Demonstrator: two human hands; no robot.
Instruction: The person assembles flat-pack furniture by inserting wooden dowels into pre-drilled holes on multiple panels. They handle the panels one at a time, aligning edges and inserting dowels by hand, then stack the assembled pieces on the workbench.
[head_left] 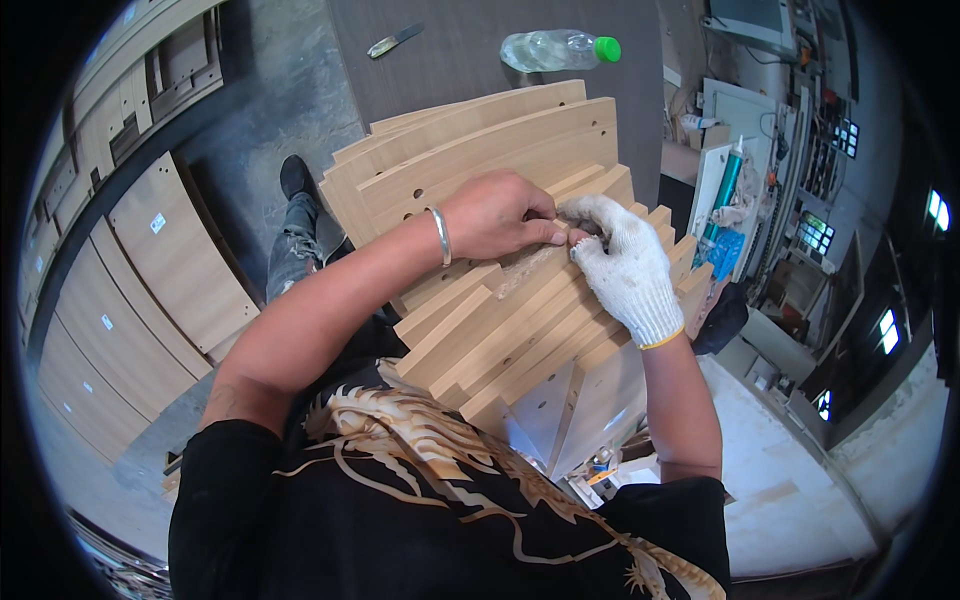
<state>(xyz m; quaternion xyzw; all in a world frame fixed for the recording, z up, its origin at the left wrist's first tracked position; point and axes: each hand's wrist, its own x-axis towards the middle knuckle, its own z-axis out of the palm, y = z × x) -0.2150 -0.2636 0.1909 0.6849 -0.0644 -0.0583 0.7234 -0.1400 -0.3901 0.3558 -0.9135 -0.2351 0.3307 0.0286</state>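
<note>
My left hand (498, 212), bare with a silver bangle (441, 238) at the wrist, pinches at the edge of a wood-grain board. Close against it, my right hand (628, 268) wears a white knit glove, its bare fingertips showing, and its fingers are bent in a pinch too. Whatever lies between the fingertips is too small to make out. Under both hands, several light wood-grain panels (545, 325) stand on edge, packed side by side. A rough, bare chipboard patch (527, 272) shows just below the fingers. Farther off lean wider boards (500, 145) with drilled holes.
On the dark tabletop (450, 80) lie a clear plastic bottle (550, 50) with a green cap and a small knife-like tool (396, 40). Large panels (180, 250) are stacked at left. A shelf with a green tube (728, 185) and clutter stands at right. Someone's shoe (296, 177) shows beyond the boards.
</note>
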